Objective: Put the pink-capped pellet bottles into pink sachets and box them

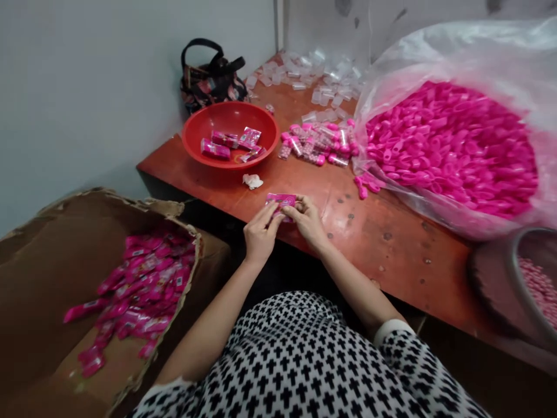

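My left hand [260, 232] and my right hand [308, 219] meet at the near edge of the wooden table [383, 232]. Together they pinch a small pink packet [281, 201], fingers closed on it from both sides. Just beyond it sits a red bowl [195, 130] with a few pink packets inside. A cluster of small capped pink-and-clear bottles [317, 145] lies to the right of the bowl. A crumpled white scrap [253, 181] rests near the bowl's front.
A big clear plastic bag [439, 55] of pink caps [452, 145] fills the right. Empty clear bottles [313, 75] are scattered at the back. A cardboard box [56, 249] holding pink packets [139, 290] stands at left. A dark handbag [211, 78] leans on the wall; a metal bowl [522, 278] of pink pellets sits at right.
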### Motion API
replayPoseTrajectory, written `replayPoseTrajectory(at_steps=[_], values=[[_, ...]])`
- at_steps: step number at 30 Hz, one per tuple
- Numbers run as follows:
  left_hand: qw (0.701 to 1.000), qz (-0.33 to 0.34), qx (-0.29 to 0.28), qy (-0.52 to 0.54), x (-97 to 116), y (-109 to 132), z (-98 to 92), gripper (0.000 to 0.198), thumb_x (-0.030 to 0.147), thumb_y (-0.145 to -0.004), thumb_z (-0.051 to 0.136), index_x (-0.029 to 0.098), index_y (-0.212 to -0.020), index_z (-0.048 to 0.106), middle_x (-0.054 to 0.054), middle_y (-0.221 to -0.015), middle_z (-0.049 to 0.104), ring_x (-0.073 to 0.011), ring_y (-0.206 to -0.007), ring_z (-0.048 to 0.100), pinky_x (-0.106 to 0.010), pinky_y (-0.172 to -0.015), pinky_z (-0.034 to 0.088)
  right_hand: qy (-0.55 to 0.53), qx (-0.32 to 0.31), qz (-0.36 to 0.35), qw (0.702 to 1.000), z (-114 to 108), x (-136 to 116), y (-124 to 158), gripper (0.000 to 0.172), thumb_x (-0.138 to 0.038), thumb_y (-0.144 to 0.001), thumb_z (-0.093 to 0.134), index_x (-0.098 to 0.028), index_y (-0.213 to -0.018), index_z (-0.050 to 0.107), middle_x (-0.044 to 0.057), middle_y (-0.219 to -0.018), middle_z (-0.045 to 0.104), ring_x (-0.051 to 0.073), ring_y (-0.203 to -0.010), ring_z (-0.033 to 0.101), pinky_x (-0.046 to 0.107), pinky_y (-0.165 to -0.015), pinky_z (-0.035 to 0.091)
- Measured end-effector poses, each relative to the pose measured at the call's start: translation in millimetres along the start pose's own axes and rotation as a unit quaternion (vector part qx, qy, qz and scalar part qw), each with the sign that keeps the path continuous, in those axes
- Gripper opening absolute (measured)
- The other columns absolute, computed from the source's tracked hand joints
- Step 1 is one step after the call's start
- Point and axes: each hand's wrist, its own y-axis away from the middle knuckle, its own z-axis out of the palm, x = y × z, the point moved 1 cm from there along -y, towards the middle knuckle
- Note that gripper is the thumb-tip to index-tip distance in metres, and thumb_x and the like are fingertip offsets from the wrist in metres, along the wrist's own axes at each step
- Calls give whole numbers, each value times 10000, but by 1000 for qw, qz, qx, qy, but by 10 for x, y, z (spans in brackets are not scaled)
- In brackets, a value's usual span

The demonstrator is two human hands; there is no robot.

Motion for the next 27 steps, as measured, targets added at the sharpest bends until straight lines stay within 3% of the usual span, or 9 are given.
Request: replayPoseTrajectory(at_steps=[5,7,11,13,16,18,20,23,27], values=[[962,-205,-73,163,-21,-19,-11,326,367,-619,769,123,-830,721,-74,-842,711,-185,-790,674,-323,-745,559,66,-76,20,995,-62,-42,-97,386,-286,-636,741,-219,-946,521,-97,-614,585,71,-522,532,196,-546,444],[948,-243,-92,183,-40,-44,-7,310,335,-581,796,103,-771,719,-78,-806,705,-167,-738,671,-294,-701,566,106,-105,27,988,-96,-53,-104,376,-298,-641,736,-213,-946,532,-92,-606,576,74,-513,522,197,-532,435],[942,-278,-62,180,-61,-64,5,273,270,-535,817,88,-711,715,-71,-744,693,-132,-644,653,-232,-614,557,279,-146,-19,949,-288,-201,-297,216,-371,-756,627,-194,-877,596,-32,-657,620,115,-595,555,242,-589,457],[937,-294,-43,185,-63,-61,12,248,241,-527,818,84,-684,708,-68,-718,689,-128,-624,650,-223,-595,555,435,-75,-80,894,-503,-366,-550,176,-344,-816,549,-188,-851,623,24,-796,667,155,-725,585,298,-704,469],[923,-318,-21,215,-48,-54,14,206,199,-536,811,84,-655,689,-61,-692,685,-121,-606,645,-211,-568,551,657,104,-101,740,-903,-611,-1011,246,-281,-858,479,-141,-1013,609,142,-1050,642,258,-986,559,401,-855,424],[910,-338,-5,241,-31,-55,6,180,173,-554,802,86,-646,674,-51,-672,678,-111,-587,638,-200,-548,547,740,138,-62,655,-1124,-687,-1258,304,-261,-859,470,-82,-1077,583,212,-1131,597,317,-1087,511,447,-883,399],[896,-352,15,270,-16,-64,-12,152,157,-586,785,92,-628,654,-35,-637,662,-102,-562,626,-196,-528,544,781,125,-33,611,-1272,-698,-1395,329,-272,-851,491,-54,-1081,581,241,-1156,575,341,-1114,497,453,-884,396],[879,-359,41,310,-7,-90,-36,145,144,-648,748,106,-603,616,-13,-584,630,-94,-523,608,-203,-512,546,789,78,-23,609,-1387,-682,-1423,347,-322,-837,529,-78,-1078,586,217,-1140,588,310,-1047,548,414,-847,419],[856,-372,65,353,-13,-113,-2,101,183,-726,707,124,-697,629,-26,-636,652,-119,-576,646,-221,-561,561,735,15,40,677,-1448,-722,-1292,396,-413,-660,712,-134,-927,626,103,-895,660,234,-813,600,336,-709,446]])
